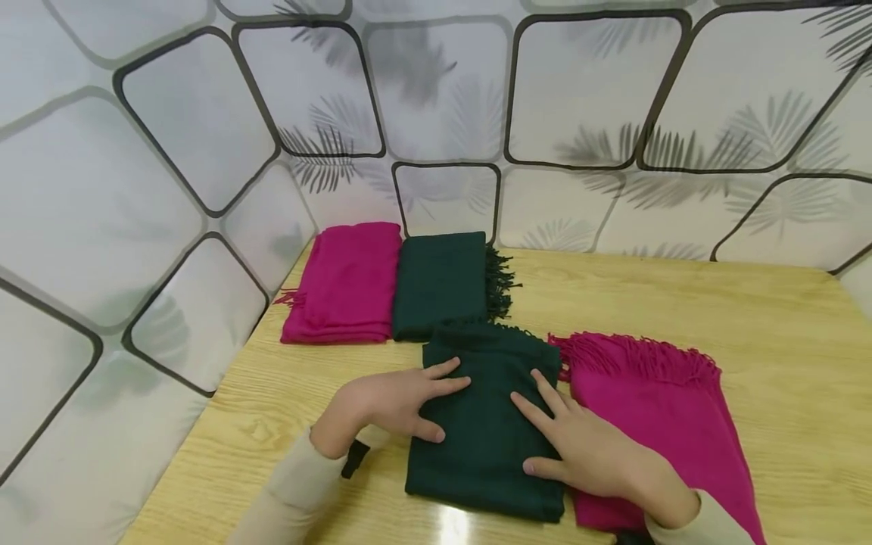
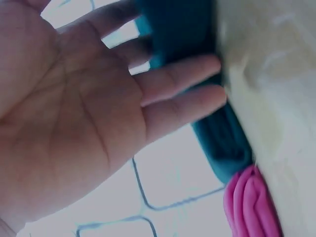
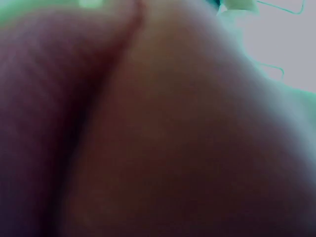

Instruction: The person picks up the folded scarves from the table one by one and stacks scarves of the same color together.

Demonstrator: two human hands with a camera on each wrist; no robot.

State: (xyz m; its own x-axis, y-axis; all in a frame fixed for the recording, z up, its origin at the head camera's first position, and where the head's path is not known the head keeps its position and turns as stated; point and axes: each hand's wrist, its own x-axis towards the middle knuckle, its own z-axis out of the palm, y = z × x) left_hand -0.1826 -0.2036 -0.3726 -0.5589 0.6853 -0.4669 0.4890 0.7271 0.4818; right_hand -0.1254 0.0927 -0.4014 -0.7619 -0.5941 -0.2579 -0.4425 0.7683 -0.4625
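Evidently, at the bottom edge, pale sleeves [image 1: 300,473] are worn on both arms. In the lower centre of the frame, a folded dark green cloth [image 1: 484,431] is laid flat on the desk [image 1: 804,378]. Its right side is touched by the right hand [image 1: 579,446], whose fingers are held straight and spread apart; its left side is touched by the left hand [image 1: 405,401], likewise spread, with nothing gripped by either. Just beside it, at lower right, a magenta cloth [image 1: 668,431] is spread, its far edge bordered by a fringe [image 1: 640,357]. Beyond, left of centre, a second green cloth [image 1: 439,280] is seen folded, fringed on its right, with a folded magenta cloth [image 1: 350,280] set against its left. The desk is backed by a patterned wall [image 1: 579,91].
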